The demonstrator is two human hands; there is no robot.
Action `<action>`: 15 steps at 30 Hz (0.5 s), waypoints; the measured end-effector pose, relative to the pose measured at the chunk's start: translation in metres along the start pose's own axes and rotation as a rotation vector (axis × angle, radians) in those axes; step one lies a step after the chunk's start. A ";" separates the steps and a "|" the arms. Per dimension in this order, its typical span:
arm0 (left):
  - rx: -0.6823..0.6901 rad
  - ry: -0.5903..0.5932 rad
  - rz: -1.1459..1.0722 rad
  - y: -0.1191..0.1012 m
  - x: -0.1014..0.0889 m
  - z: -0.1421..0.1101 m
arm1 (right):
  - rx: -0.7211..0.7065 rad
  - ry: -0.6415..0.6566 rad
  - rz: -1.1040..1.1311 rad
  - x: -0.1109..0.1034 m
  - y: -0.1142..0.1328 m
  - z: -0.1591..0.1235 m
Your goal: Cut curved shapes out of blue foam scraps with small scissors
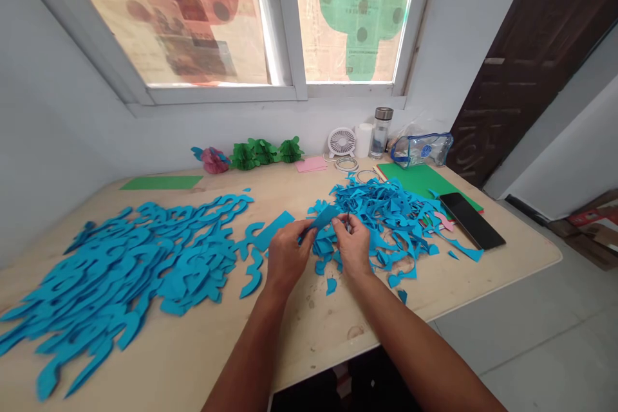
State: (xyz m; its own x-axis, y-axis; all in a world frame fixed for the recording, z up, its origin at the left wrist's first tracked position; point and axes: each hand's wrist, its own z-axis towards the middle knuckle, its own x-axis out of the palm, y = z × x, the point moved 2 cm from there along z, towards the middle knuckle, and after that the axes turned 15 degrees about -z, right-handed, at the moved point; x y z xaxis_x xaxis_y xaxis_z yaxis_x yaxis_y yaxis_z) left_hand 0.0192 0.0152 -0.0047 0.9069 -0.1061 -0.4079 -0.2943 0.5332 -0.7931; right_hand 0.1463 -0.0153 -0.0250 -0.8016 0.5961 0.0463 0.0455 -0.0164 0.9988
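Observation:
My left hand [286, 256] is closed on a blue foam strip [322, 217], held just above the wooden table [318, 322]. My right hand [354, 246] is closed close beside it, pinching a small thin dark tool [347, 222] that I cannot make out, next to the strip's right end. Both hands hover at the near edge of a heap of blue foam scraps [386, 212]. A large spread of cut blue curved shapes [130, 264] lies to the left. One more blue piece [270, 232] lies flat just left of my left hand.
A black phone [472, 220] lies at the right on green sheets [420, 179]. At the back stand a small white fan [341, 141], a bottle [381, 132], a clear pouch [421, 149], green paper decorations [263, 152], pink paper [311, 164] and a green sheet [161, 183].

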 end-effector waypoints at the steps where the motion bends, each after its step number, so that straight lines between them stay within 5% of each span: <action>1: -0.002 -0.003 0.007 0.000 0.000 0.000 | -0.008 0.004 0.001 0.000 0.000 0.000; 9: -0.014 -0.162 -0.151 -0.010 -0.009 0.001 | 0.089 0.008 0.251 -0.003 0.008 0.003; 15: -0.055 -0.194 -0.185 -0.010 -0.013 0.001 | 0.090 0.039 0.240 -0.005 0.010 0.005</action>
State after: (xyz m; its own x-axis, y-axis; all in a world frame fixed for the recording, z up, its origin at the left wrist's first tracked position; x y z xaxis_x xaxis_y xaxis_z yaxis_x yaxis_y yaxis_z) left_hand 0.0111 0.0121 0.0090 0.9860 -0.0317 -0.1639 -0.1297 0.4731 -0.8714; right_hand 0.1537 -0.0150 -0.0152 -0.7840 0.5520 0.2841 0.2886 -0.0811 0.9540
